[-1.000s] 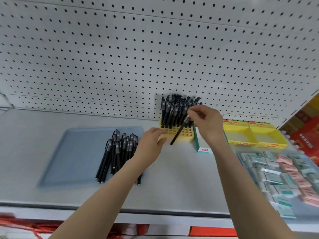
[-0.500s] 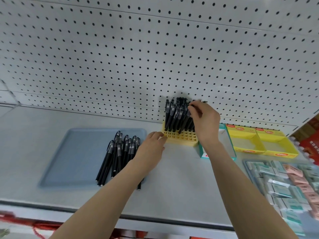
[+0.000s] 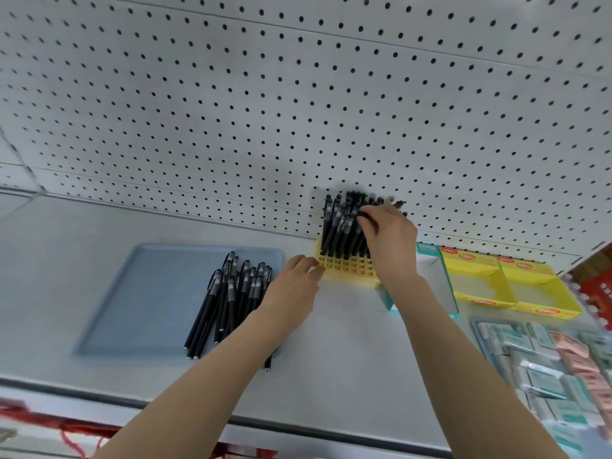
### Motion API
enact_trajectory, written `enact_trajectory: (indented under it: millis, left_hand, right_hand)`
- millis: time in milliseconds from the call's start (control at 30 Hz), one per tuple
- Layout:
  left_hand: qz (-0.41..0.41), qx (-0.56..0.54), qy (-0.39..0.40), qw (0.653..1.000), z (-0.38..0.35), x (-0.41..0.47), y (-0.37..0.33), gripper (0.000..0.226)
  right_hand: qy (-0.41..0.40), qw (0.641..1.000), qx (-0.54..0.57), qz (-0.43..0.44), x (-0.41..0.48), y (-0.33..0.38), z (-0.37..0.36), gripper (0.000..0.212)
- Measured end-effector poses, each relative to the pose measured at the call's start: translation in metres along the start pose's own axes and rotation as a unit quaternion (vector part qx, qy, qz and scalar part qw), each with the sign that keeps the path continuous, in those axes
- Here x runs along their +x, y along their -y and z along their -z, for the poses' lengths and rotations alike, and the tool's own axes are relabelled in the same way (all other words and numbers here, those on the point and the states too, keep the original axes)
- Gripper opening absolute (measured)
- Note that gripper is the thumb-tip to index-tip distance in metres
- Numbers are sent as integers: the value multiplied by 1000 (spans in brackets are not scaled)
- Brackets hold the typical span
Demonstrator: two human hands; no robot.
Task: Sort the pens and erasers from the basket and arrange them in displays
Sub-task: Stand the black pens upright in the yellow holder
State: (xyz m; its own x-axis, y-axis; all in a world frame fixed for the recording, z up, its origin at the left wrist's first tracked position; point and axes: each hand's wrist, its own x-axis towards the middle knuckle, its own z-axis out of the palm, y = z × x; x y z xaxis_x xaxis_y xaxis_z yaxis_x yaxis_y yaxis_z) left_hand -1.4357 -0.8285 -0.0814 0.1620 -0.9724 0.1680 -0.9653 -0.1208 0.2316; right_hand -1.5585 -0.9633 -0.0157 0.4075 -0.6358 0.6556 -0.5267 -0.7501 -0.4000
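Bracing the rack (image 3: 347, 267) with the left hand (image 3: 294, 286), fingers nearly straight, gripping nothing. Pinching a pen (image 3: 354, 226) under the curled right hand (image 3: 390, 240), probably seating it.

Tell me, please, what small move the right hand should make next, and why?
Probably push the pen fully down, then let go. The right hand seems to pinch the top of a pen among those standing in the yellow holder, while the left hand touches the holder's front corner to steady it. More loose pens lie on the blue tray, so another would follow.
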Motion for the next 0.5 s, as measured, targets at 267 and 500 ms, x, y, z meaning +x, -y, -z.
enact_trajectory:
  millis: [267, 500]
  left_hand:
    - [105, -22, -111, 988, 22, -52, 24, 48]
    - [324, -46, -50, 944, 35, -107, 65, 66]
  right_hand:
    - [-42, 998, 51, 22, -50, 31, -6, 25]
    - [166, 977, 100, 86, -109, 71, -51, 22]
